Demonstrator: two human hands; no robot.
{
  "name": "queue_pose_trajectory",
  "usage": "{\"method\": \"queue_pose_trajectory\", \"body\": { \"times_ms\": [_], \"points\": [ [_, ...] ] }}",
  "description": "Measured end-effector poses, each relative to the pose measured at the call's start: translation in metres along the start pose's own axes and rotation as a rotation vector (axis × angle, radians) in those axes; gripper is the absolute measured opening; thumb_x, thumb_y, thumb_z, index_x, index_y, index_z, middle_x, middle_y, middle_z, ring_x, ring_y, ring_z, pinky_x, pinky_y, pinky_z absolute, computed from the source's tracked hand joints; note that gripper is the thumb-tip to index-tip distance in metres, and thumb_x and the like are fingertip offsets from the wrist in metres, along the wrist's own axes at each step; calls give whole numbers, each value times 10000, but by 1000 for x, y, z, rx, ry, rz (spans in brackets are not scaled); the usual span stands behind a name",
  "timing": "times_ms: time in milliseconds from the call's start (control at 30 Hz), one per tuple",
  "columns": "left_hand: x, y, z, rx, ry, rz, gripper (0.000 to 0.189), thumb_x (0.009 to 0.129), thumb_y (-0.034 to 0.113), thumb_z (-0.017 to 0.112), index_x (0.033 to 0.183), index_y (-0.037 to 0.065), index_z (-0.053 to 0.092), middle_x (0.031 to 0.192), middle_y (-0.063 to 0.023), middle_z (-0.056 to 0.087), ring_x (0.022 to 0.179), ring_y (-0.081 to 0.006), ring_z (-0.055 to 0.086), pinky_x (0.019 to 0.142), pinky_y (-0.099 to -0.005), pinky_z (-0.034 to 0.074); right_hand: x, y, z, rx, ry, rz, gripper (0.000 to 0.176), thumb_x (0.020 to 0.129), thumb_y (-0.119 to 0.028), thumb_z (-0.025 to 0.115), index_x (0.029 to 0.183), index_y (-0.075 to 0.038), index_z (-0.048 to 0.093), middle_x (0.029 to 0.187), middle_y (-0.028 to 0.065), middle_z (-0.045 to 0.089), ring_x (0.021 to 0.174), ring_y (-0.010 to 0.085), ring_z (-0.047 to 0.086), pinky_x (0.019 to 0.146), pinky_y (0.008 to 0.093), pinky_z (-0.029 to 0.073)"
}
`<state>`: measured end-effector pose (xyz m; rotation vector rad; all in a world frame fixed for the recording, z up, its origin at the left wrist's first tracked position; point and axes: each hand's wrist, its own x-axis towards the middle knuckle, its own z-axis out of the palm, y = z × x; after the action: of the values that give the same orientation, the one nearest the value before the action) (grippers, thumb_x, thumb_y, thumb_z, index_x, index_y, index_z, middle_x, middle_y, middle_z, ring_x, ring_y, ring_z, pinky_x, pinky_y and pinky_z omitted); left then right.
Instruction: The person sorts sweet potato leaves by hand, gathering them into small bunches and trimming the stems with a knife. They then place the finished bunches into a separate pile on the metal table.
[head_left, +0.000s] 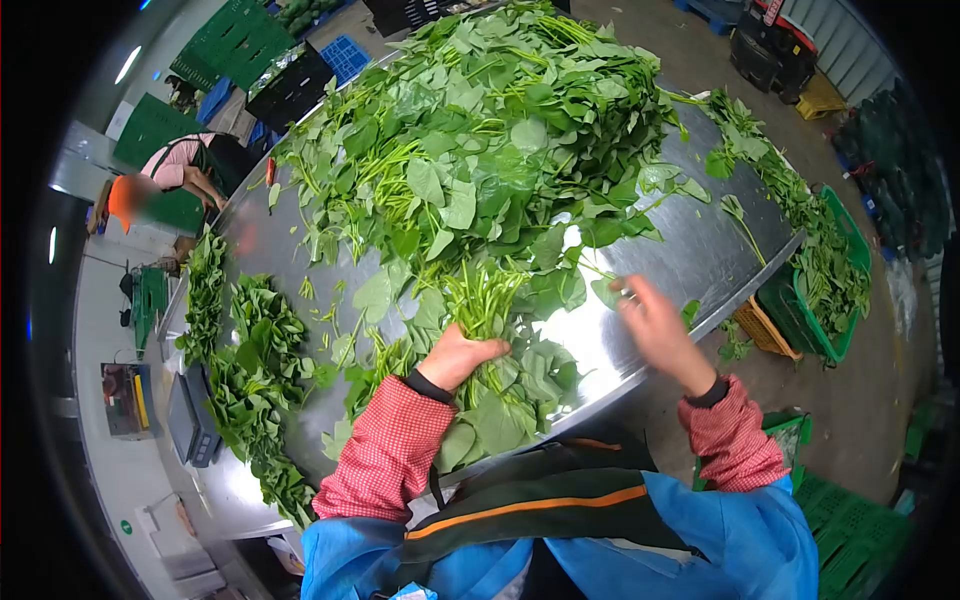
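My left hand (pixel 457 356) is wrapped round a bunch of leafy green stems (pixel 482 305) near the front edge of the metal table (pixel 690 235). The cut stems point away from me and the leaves spread below the hand. To the right, my right hand (pixel 655 325) is raised over the table edge, its thumb and index finger pinched near a single leafy stem (pixel 606 292); the contact is too blurred to tell. A large heap of green leaves (pixel 500 140) lies just beyond both hands.
Leaf bunches (pixel 262 380) line the table's left side beside a scale (pixel 192 418). A green crate (pixel 848 250) of greens stands off the right edge, near a brown crate (pixel 765 328). Another person (pixel 185 165) bends at the far left.
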<state>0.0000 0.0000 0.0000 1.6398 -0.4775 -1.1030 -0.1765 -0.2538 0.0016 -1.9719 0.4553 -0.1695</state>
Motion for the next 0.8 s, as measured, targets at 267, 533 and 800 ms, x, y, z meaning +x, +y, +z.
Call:
{"method": "queue_pose_trajectory", "body": {
  "times_ms": [267,533,800],
  "points": [
    [8,3,24,448,171,14,340,734,109,677,1061,28,633,894,-164,681,830,-266,662,759,-341,513,11,-64,59,-610,21,-522,103,824,-67,571,923,-80,548,836,115,536,744,304,614,595,371,498],
    [-14,40,5,601,450,390,370,745,67,663,1108,63,592,940,-166,658,848,-350,639,770,-380,518,12,46,25,-644,134,-276,98,813,-82,573,898,-90,525,897,109,595,699,300,609,571,375,498],
    [-11,54,27,1001,555,592,370,720,28,704,1070,22,587,978,-144,652,917,-311,640,802,-366,505,32,4,53,-533,103,-445,114,836,-126,571,926,-71,525,834,142,590,692,329,607,563,435,487]
  ]
}}
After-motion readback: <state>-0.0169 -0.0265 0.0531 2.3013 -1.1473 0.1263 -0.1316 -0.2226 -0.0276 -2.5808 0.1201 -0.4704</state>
